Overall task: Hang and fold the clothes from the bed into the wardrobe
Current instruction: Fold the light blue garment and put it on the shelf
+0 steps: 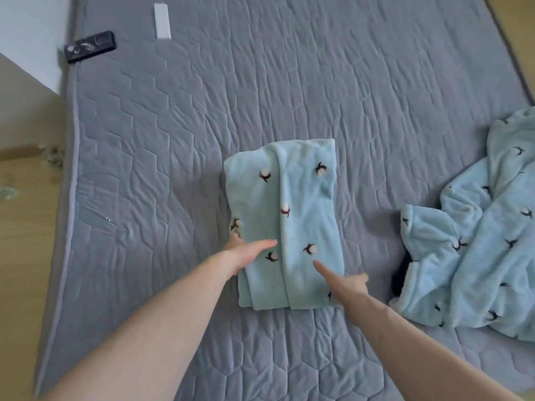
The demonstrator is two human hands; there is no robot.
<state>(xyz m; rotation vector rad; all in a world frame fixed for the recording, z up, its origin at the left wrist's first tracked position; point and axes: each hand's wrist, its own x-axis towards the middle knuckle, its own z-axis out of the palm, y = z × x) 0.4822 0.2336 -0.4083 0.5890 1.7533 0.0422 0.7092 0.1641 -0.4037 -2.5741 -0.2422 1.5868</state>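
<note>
A light blue fleece garment (301, 204) with small dark and white motifs lies folded into a tall rectangle in the middle of the grey quilted bed (202, 125). My left hand (246, 253) rests on its lower left edge, thumb stretched flat across the top and the other fingers hidden under or beside the fabric. My right hand (344, 282) touches its lower right corner with the thumb or a finger laid straight on the cloth. A second matching blue garment (477, 241) lies crumpled at the right edge of the bed.
A black remote (89, 47) and a white remote (162, 21) lie near the bed's far left corner. Something black (404, 273) peeks from under the crumpled garment. Wooden floor (26, 227) runs along the bed's left side.
</note>
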